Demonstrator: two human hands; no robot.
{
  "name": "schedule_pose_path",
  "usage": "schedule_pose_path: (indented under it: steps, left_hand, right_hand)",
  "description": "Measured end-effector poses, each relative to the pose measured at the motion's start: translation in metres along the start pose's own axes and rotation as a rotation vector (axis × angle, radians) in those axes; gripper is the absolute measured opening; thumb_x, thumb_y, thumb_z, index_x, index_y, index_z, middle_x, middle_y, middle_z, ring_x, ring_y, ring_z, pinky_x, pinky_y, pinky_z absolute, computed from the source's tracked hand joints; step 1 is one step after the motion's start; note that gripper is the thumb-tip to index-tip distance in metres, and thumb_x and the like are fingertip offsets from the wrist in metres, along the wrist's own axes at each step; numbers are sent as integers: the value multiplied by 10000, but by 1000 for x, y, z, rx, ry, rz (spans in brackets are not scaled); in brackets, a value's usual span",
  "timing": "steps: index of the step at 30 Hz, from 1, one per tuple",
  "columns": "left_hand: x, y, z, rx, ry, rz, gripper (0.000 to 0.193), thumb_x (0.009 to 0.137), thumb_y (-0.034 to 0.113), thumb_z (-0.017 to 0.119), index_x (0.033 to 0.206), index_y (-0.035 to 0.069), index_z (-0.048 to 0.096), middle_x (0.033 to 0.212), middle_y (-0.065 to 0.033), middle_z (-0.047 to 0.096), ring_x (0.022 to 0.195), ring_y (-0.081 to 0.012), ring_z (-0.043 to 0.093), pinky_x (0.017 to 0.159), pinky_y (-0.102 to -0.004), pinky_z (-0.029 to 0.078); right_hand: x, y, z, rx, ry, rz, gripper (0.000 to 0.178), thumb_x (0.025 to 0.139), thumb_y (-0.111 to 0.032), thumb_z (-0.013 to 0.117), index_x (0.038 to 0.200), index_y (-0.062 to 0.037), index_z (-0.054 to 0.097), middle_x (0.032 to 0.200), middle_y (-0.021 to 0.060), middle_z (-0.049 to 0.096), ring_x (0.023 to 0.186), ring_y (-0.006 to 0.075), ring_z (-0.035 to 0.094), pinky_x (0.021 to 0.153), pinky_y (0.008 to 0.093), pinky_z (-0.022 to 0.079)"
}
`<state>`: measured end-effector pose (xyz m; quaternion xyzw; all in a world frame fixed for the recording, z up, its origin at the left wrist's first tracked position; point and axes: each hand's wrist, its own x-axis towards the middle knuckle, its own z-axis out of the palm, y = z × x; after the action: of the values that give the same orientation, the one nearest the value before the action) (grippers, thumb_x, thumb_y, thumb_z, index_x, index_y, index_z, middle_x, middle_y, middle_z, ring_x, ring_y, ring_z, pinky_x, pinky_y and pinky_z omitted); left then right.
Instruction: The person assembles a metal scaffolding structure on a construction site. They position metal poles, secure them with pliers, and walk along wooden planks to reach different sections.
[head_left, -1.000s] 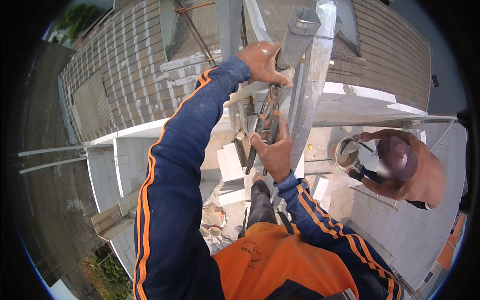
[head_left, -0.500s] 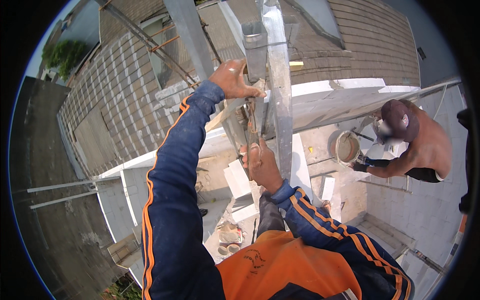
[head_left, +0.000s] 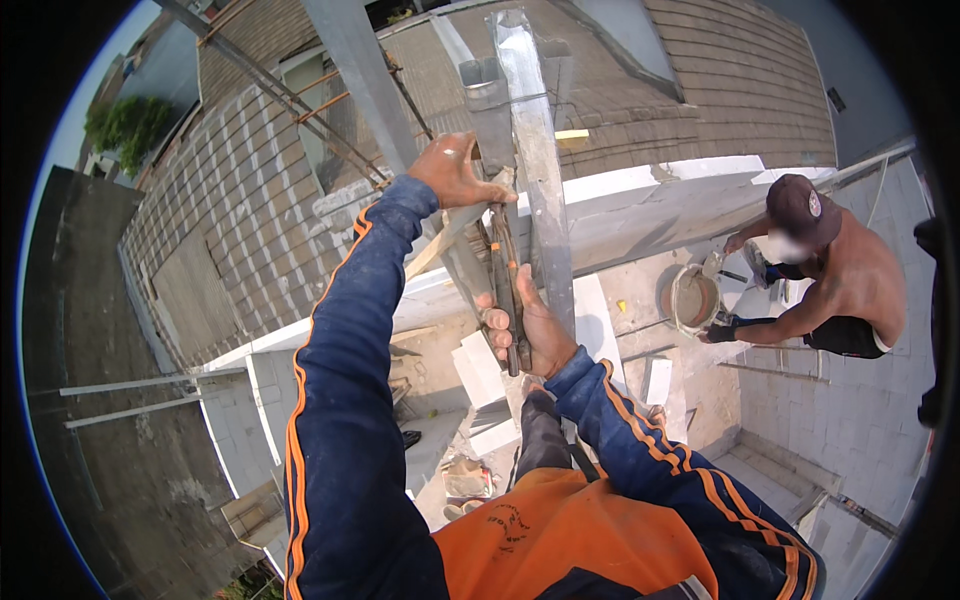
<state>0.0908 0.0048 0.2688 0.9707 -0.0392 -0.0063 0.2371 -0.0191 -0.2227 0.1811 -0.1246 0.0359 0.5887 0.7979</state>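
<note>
My right hand [head_left: 545,338] holds a pair of long, dark metal pincers [head_left: 515,330], its fingers on one side and its thumb raised along the other. The tool stands nearly upright, its upper end just under my left thumb. My left hand [head_left: 455,172] reaches higher, against a grey metal channel [head_left: 492,118], thumb stretched across the front. Its other fingers are partly hidden, so what they grip cannot be made out. Right beside is a taller, mortar-smeared metal post [head_left: 540,170]; a thin wire crosses both uprights. A pale wooden strip [head_left: 432,250] slants below my left wrist.
Below on the right, a bent-over person [head_left: 850,260] in a cap works at a round mortar bucket [head_left: 690,300]. White blocks [head_left: 475,365] lie on the floor beneath me. A white block wall [head_left: 650,205] runs behind the post, with tiled roofs [head_left: 230,190] beyond.
My right hand has loosened and moved slightly down the pincers, thumb now lifted. The left hand stays at the channel. The person below has raised a trowel beside the bucket.
</note>
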Motion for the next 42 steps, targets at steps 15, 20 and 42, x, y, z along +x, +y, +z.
schedule_pose_path:
  steps: [15,20,42]
  left_hand:
    - [1,-4,2,24,-9,16,963,518,747,817,912,-103,594,853,-224,585,889,-362,609,774,-441,520]
    - [0,0,-2,28,-56,-28,976,518,760,807,917,-106,598,880,-248,593,899,-364,610,774,-449,516]
    - [3,-1,0,40,-47,-46,941,499,731,838,879,-87,571,849,-221,572,873,-349,592,770,-440,509]
  right_hand:
    - [20,44,-19,-1573,901,-755,325,947,-316,574,971,8,576,724,81,601,677,182,599,618,325,495]
    - [31,50,-27,-800,662,-413,413,946,-404,618,828,-9,596,631,49,567,548,136,543,544,304,449]
    - [9,18,-7,-431,147,-62,464,903,-306,690,1204,12,533,776,45,608,662,173,631,584,337,559]
